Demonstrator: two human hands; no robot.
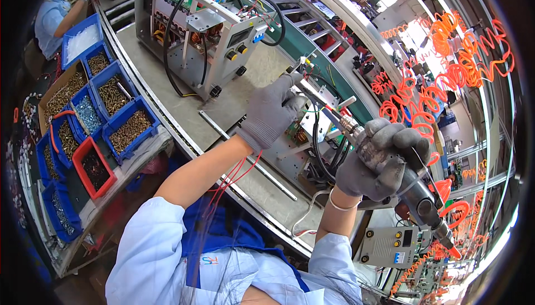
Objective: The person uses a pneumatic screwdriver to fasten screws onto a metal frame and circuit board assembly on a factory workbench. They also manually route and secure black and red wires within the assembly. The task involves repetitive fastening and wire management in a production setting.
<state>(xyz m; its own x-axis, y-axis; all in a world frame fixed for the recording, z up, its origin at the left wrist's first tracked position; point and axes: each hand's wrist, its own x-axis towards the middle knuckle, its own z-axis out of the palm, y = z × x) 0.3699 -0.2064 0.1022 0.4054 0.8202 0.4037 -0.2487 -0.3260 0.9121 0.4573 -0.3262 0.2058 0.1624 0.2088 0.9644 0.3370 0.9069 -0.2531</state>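
Right grip (pixel 384 161) wrapped round black driver (pixel 419 198), left grip (pixel 273 110) beyond its chuck (pixel 349 125), can't tell its hold, machine internals (pixel 324 124) below.

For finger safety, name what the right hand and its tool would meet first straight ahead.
Likely the left hand; its fingers sit near the tip of the tool, depth unclear.
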